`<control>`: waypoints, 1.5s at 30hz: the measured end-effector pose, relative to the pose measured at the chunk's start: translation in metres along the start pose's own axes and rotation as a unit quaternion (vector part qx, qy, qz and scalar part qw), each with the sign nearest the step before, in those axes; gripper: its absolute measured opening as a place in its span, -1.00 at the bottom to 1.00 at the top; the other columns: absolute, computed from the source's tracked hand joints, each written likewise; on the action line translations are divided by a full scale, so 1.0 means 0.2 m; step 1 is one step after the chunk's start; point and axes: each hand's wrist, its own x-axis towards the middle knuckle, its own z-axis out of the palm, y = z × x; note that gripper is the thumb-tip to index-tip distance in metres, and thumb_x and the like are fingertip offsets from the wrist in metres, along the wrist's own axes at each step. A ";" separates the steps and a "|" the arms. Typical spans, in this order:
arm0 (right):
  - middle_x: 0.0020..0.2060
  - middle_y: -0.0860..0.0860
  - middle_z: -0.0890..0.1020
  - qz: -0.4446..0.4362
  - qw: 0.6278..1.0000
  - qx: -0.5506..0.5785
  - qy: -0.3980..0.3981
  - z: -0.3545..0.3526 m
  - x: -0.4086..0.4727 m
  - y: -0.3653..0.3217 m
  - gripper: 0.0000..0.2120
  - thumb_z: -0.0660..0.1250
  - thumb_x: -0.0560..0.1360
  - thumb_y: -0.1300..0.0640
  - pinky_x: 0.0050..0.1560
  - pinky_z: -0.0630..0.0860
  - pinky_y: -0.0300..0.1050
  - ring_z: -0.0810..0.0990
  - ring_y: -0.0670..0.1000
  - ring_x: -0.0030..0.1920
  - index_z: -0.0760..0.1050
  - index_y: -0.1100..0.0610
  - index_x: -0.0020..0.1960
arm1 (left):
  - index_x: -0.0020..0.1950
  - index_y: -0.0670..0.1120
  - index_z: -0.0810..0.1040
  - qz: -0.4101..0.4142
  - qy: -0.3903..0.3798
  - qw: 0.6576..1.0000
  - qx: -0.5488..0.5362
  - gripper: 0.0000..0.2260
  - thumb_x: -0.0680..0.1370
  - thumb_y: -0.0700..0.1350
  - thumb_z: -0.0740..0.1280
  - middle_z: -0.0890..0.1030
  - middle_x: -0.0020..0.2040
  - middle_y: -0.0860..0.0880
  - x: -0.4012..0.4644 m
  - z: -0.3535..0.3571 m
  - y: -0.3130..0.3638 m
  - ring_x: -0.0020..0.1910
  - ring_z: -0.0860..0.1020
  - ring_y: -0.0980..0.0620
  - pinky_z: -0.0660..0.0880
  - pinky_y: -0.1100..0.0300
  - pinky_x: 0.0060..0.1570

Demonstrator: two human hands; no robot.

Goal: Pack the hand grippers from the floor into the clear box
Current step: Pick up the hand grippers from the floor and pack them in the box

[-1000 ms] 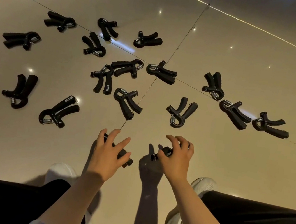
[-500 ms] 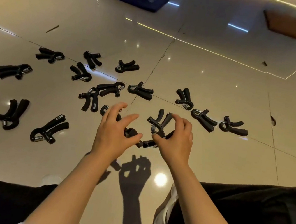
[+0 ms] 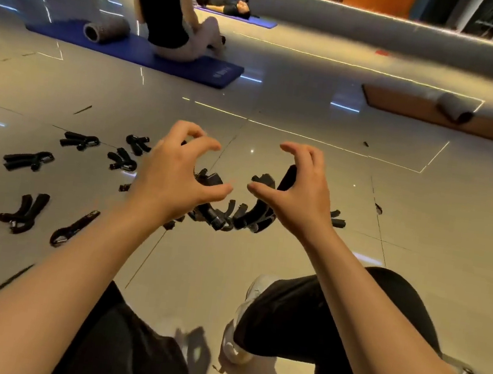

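Observation:
Several black hand grippers lie scattered on the glossy tiled floor, among them one (image 3: 27, 159) at far left, one (image 3: 80, 140) behind it and a pair (image 3: 24, 212) nearer me. My left hand (image 3: 178, 174) is raised above the floor, its curled fingers and thumb holding a black hand gripper (image 3: 214, 218) that pokes out below the palm. My right hand (image 3: 299, 190) is raised beside it, holding another hand gripper (image 3: 255, 216), one handle (image 3: 290, 174) showing between fingers and thumb. The two hands are apart. No clear box is in view.
A person (image 3: 168, 10) sits on a blue mat (image 3: 219, 73) with a foam roller (image 3: 106, 31) ahead to the left. Another person lies on a far mat (image 3: 260, 23). A brown mat (image 3: 421, 114) lies at right. My knees and white shoe (image 3: 243, 309) are below.
Both hands have risen from the floor, each carrying a hand gripper. The view has tilted upward, and the room beyond now shows.

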 end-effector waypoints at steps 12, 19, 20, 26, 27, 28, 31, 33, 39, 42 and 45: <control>0.24 -0.07 0.37 0.012 0.998 -0.065 0.005 -0.37 -0.22 0.11 -0.39 0.53 0.28 -0.06 0.13 0.45 -0.16 0.38 -0.07 0.17 0.39 -0.02 0.27 | 0.20 -0.01 0.52 0.047 -0.035 0.998 -0.001 -0.53 0.35 0.14 0.46 0.39 0.20 0.00 -0.01 0.30 0.26 0.13 0.43 -0.01 0.38 0.17 -0.02; 0.25 -0.08 0.37 0.013 0.994 -0.100 -0.048 -0.58 -0.25 0.06 -0.39 0.53 0.29 -0.05 0.13 0.46 -0.11 0.39 -0.06 0.18 0.39 -0.03 0.27 | 0.11 -0.01 0.55 0.028 -0.023 0.998 -0.055 -0.55 0.31 0.15 0.49 0.41 0.18 -0.01 0.11 0.28 0.32 0.07 0.39 0.06 0.38 0.14 -0.04; 0.27 -0.08 0.34 0.011 0.993 -0.100 -0.058 -0.60 -0.24 0.04 -0.38 0.53 0.29 -0.04 0.12 0.46 -0.13 0.37 -0.07 0.18 0.38 -0.03 0.28 | 0.10 -0.01 0.56 0.030 -0.016 0.998 -0.058 -0.56 0.30 0.14 0.49 0.41 0.17 -0.01 0.11 0.28 0.34 0.06 0.39 0.06 0.38 0.14 -0.05; 0.37 -0.10 0.21 -0.012 0.984 -0.144 -0.108 -0.77 -0.29 0.14 -0.32 0.51 0.31 -0.10 0.12 0.44 -0.15 0.33 -0.07 0.25 0.31 -0.08 0.35 | 0.09 -0.01 0.57 0.094 -0.038 0.991 -0.084 -0.56 0.30 0.16 0.48 0.44 0.15 -0.01 0.12 0.41 0.59 0.09 0.43 0.03 0.43 0.12 -0.02; 0.37 -0.10 0.21 0.003 0.983 -0.150 -0.108 -0.81 -0.32 0.20 -0.32 0.50 0.31 -0.10 0.11 0.43 -0.16 0.32 -0.08 0.25 0.31 -0.09 0.35 | 0.10 -0.01 0.57 0.105 -0.051 0.989 -0.091 -0.56 0.31 0.16 0.47 0.44 0.15 0.00 0.11 0.44 0.63 0.09 0.43 0.03 0.45 0.11 0.00; 0.37 -0.11 0.22 0.020 0.982 -0.155 -0.105 -0.85 -0.34 0.26 -0.32 0.50 0.31 -0.09 0.10 0.40 -0.18 0.32 -0.09 0.24 0.31 -0.09 0.35 | 0.10 0.00 0.57 0.117 -0.067 0.986 -0.097 -0.56 0.31 0.16 0.47 0.43 0.15 0.01 0.11 0.47 0.68 0.09 0.43 0.04 0.46 0.11 0.00; 0.34 -0.13 0.27 0.066 0.980 -0.164 -0.092 -1.00 -0.39 0.47 -0.35 0.50 0.30 -0.08 0.07 0.35 -0.22 0.33 -0.11 0.22 0.33 -0.09 0.33 | 0.11 0.02 0.56 0.147 -0.127 0.976 -0.094 -0.55 0.31 0.19 0.43 0.40 0.12 0.09 0.11 0.58 0.79 0.06 0.44 0.06 0.46 0.14 -0.02; 0.31 -0.13 0.30 0.107 0.975 -0.179 -0.081 -1.09 -0.42 0.64 -0.35 0.51 0.30 -0.07 0.07 0.34 -0.20 0.35 -0.09 0.20 0.34 -0.09 0.32 | 0.10 0.04 0.57 0.169 -0.160 0.970 -0.075 -0.54 0.29 0.23 0.40 0.39 0.09 0.14 0.10 0.66 0.83 0.03 0.44 0.07 0.42 0.16 -0.05; 0.29 -0.07 0.34 0.179 0.929 -0.309 -0.095 -1.28 -0.46 1.08 -0.34 0.47 0.29 -0.10 0.20 0.35 -0.04 0.38 0.04 0.24 0.33 -0.09 0.33 | 0.16 0.09 0.53 0.225 -0.271 0.936 -0.024 -0.44 0.26 0.33 0.30 0.40 0.23 0.11 0.05 0.92 1.00 0.07 0.34 0.17 0.40 0.21 0.01; 0.32 -0.06 0.32 0.156 0.917 -0.345 -0.124 -1.36 -0.49 1.17 -0.35 0.45 0.32 -0.11 0.26 0.31 -0.02 0.33 0.05 0.28 0.31 -0.08 0.35 | 0.16 0.08 0.54 0.241 -0.281 0.929 -0.028 -0.43 0.27 0.38 0.26 0.41 0.21 0.11 0.04 1.01 1.11 0.06 0.35 0.17 0.35 0.24 -0.03; 0.31 -0.08 0.33 0.166 0.917 -0.334 -0.139 -1.45 -0.54 1.24 -0.35 0.45 0.32 -0.16 0.16 0.35 -0.06 0.39 0.05 0.22 0.33 -0.08 0.34 | 0.13 0.07 0.56 0.263 -0.268 0.926 -0.036 -0.40 0.27 0.41 0.19 0.45 0.18 0.08 -0.01 1.08 1.23 0.06 0.40 0.12 0.34 0.24 -0.05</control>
